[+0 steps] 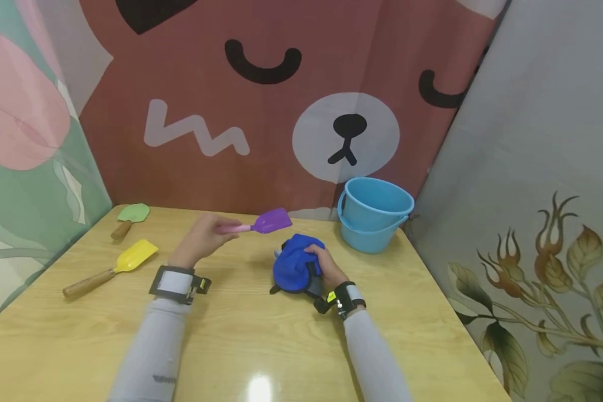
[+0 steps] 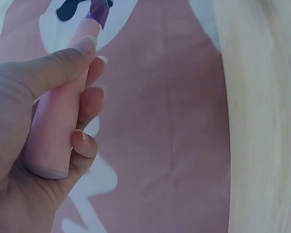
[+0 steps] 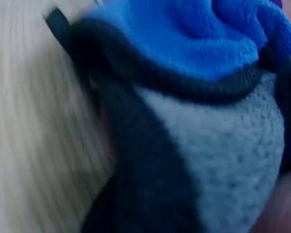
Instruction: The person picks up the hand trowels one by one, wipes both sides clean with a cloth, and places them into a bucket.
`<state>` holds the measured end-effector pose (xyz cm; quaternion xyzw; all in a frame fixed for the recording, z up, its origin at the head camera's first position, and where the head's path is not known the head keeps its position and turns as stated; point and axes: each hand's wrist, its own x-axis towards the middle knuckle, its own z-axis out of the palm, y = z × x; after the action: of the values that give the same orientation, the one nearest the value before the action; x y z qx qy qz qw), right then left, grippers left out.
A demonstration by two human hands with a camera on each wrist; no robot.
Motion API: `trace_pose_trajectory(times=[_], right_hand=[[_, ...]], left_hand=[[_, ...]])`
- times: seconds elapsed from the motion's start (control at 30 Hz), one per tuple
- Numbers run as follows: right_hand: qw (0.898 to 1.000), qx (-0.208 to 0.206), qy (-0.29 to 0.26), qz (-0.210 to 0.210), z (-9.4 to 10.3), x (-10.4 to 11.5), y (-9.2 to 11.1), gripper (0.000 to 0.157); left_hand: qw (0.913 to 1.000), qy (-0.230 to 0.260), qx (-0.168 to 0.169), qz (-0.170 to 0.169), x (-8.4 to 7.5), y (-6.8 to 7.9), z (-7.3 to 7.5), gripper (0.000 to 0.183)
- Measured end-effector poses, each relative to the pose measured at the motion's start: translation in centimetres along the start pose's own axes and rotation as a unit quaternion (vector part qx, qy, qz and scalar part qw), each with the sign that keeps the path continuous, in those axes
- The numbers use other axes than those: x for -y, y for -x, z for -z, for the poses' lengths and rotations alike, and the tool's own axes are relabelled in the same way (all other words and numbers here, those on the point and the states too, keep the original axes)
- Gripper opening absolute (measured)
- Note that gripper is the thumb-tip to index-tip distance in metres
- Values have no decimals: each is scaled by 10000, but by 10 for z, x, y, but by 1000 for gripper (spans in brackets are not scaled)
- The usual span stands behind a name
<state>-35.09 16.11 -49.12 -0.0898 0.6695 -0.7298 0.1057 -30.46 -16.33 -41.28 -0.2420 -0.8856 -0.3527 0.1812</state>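
Observation:
My left hand (image 1: 201, 237) grips the pink handle (image 2: 58, 131) of a toy shovel with a purple blade (image 1: 272, 221), held above the wooden table (image 1: 261, 335). In the left wrist view the fingers (image 2: 89, 104) are curled round that handle. My right hand (image 1: 326, 265) holds a bunched blue cloth (image 1: 293, 265) with dark and grey parts against the table. The right wrist view is filled by the blue cloth (image 3: 208, 43), blurred, with its grey patch (image 3: 223, 145) below.
A light blue bucket (image 1: 374, 212) stands at the back right of the table. A yellow shovel with a wooden handle (image 1: 113, 267) and a green shovel (image 1: 130, 218) lie at the left. Patterned panels wall in the table on three sides.

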Motion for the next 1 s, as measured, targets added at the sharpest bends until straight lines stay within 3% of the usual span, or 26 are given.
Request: trace_pose_trajectory(times=[0.17,0.27,0.37,0.47,0.67,0.87,1.0], right_hand=[[9887,11,1482,222,22,3,6,10],[9735,375,2238,288,31,2,9,28],[9505,869,2922,601,36,0,12,45],[9343,1151,3285,768,35,-2,18,52],[9399,1040,3234,352,34,-5,26,55],[9402,1124,3161,585,34,-6,21,45],[9363,1124,3261,657,34,-5,19,48]], left_hand=[[9998,90,62,-185,-12,-22,-16,28],[9995,148,81,-273,-20,-39,-28,27],[9990,140,34,-415,-32,-59,-41,24],[9989,145,67,-433,-47,-79,-57,23],[9978,407,-4,-523,-76,-119,-90,19],[9974,373,20,-620,-103,-154,-111,19],[9970,450,10,-634,-118,-171,-126,24]])
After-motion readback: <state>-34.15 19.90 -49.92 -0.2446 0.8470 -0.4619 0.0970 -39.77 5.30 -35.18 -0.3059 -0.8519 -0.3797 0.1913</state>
